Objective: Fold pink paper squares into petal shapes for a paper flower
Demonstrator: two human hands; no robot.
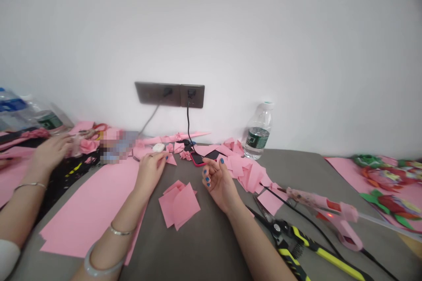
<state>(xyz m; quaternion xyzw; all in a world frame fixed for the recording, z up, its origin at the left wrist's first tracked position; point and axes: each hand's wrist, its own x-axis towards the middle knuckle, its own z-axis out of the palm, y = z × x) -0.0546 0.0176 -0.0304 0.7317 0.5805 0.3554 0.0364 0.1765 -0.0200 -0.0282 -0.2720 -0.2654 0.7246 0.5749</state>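
Now, left hand point(152, 169): it is resting palm down above the bench point(180, 257); its fingers are lying close together, tips beside a small pink piece point(172, 159); whether they are pinching that piece, I cannot tell.
Right hand point(220, 184): it is turning its palm inward and up near the phone point(198, 159); its fingers are curling loosely, the thumb standing apart; whether anything thin is sitting between them, I cannot tell.
Pink squares point(186, 206): they are lying in a loose, fanned stack on the bench, between the two forearms, with neither hand touching them.
Large pink sheets point(89, 210): they are spreading beneath and beside the left forearm, overlapping one another.
Pink heap point(250, 174): cut pieces are piling up beyond the right hand, in front of the water bottle point(258, 136), which is standing upright near the wall.
Tools: shears point(276, 228) are lying just right of the right forearm; a pink glue gun point(332, 210) is resting beside them, its red light glowing.
Far right: paper flowers point(392, 175) are lying on a pink sheet.
Far left: a co-worker's hand point(54, 151) is resting among more pink paper.
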